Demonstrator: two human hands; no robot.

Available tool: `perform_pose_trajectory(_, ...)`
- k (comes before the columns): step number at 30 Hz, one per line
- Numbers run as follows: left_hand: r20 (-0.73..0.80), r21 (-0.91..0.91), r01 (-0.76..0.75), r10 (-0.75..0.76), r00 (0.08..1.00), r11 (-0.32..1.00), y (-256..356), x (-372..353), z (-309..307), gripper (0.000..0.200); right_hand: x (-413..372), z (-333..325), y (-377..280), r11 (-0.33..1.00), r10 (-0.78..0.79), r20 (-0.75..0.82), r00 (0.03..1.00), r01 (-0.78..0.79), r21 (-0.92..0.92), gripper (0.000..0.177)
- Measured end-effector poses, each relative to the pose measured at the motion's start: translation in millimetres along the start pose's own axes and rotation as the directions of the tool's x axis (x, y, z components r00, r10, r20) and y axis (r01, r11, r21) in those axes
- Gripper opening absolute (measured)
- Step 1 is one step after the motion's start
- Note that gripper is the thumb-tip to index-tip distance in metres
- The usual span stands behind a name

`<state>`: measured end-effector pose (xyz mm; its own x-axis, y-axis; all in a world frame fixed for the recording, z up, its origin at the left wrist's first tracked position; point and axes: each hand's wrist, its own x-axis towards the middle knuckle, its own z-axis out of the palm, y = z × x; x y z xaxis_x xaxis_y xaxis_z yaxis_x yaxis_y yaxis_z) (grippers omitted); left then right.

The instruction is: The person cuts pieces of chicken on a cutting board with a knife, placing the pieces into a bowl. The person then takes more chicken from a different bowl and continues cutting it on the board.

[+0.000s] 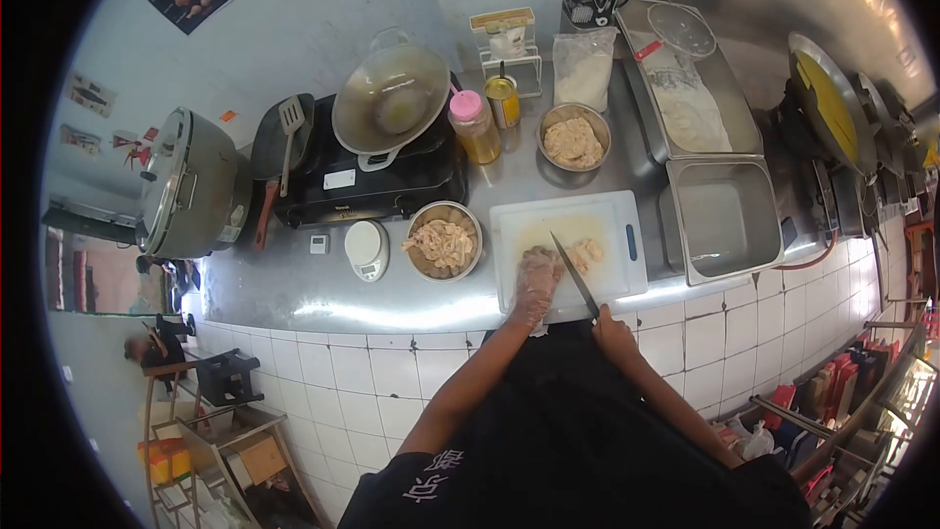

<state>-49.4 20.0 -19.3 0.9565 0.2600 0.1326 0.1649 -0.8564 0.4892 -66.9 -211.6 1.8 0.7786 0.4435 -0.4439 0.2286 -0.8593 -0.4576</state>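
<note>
A white cutting board (612,220) lies at the counter's front edge with pale raw meat pieces (587,254) on it. My left hand (538,279), in a clear plastic glove, presses flat on the board beside the meat. My right hand (611,329) grips the handle of a long knife (573,272), whose blade slants across the board and touches the meat. A metal bowl of raw meat (444,242) stands just left of the board. A second metal bowl of meat (574,138) sits behind the board.
Steel counter (294,289) holds a small scale (366,247), a black stove with a wok (390,98), a large pot (191,186), a pink-lidded bottle (473,125), a can (503,101), a flour bag (585,69). Steel trays (725,211) stand right of the board.
</note>
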Motion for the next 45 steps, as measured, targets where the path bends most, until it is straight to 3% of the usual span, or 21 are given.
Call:
perform_pose_trajectory(3,0.045,-0.059,0.079,-0.077,0.996,0.995,-13,6,-5,0.032,5,1,-7,1.0,-0.022,-0.048,0.999,0.022,0.006,0.03)
perform_pose_trajectory(6,0.243,-0.125,0.134,-0.1,0.965,0.983,-23,3,14,0.025,15,-16,-22,1.0,-0.013,-0.094,0.995,0.015,0.018,0.025)
perform_pose_trajectory(9,0.242,0.061,0.126,-0.137,0.961,0.99,-22,10,29,0.026,24,-20,-22,0.999,0.024,-0.166,0.986,-0.019,0.034,0.022)
perform_pose_trajectory(12,0.343,0.153,-0.046,-0.01,0.939,0.987,-15,15,7,0.026,34,-23,-17,0.998,0.051,-0.186,0.981,-0.042,0.053,0.019)
perform_pose_trajectory(15,0.066,0.207,-0.051,0.038,0.997,0.977,-18,11,25,0.027,36,-26,-17,0.993,0.045,-0.198,0.979,-0.022,0.118,0.018)
perform_pose_trajectory(18,-0.096,-0.192,0.004,-0.022,0.995,0.981,-21,5,23,0.032,34,-31,-17,0.991,-0.001,-0.147,0.989,0.021,0.131,0.018)
perform_pose_trajectory(21,0.219,-0.017,0.201,-0.193,0.956,0.979,-2,8,-3,0.03,31,-25,-15,0.996,-0.035,-0.091,0.995,0.042,0.075,0.019)
perform_pose_trajectory(24,0.287,0.257,0.079,-0.154,0.945,0.963,-7,8,12,0.028,39,-19,-11,0.997,-0.034,-0.061,0.998,0.037,0.063,0.02)
perform_pose_trajectory(27,0.279,0.376,-0.1,-0.01,0.96,0.921,-9,-2,25,0.027,43,-19,-13,0.998,0.001,-0.039,0.999,0.001,0.06,0.021)
perform_pose_trajectory(30,0.175,0.389,-0.188,0.129,0.976,0.902,-11,-9,33,0.026,43,-21,-18,0.998,0.008,-0.032,0.999,-0.006,0.07,0.022)
perform_pose_trajectory(33,0.243,0.39,-0.099,0.001,0.97,0.915,-8,-10,38,0.026,46,-19,-19,0.997,0.034,-0.016,0.999,-0.032,0.067,0.023)
perform_pose_trajectory(39,0.425,0.227,-0.089,-0.017,0.905,0.97,-13,-15,8,0.022,46,-14,-18,0.995,0.057,-0.023,0.998,-0.055,0.079,0.024)
perform_pose_trajectory(42,0.333,-0.001,-0.095,0.09,0.939,0.996,-44,-38,7,0.024,47,-12,-17,0.992,0.075,-0.027,0.997,-0.072,0.099,0.024)
perform_pose_trajectory(43,0.366,0.022,-0.247,0.222,0.904,0.969,-34,-35,-30,0.028,47,-12,-17,0.991,0.081,-0.025,0.996,-0.078,0.105,0.024)
perform_pose_trajectory(45,0.354,-0.129,0.153,-0.099,0.93,0.98,-32,-40,-66,0.03,48,-14,-22,0.991,0.075,-0.034,0.997,-0.07,0.116,0.026)
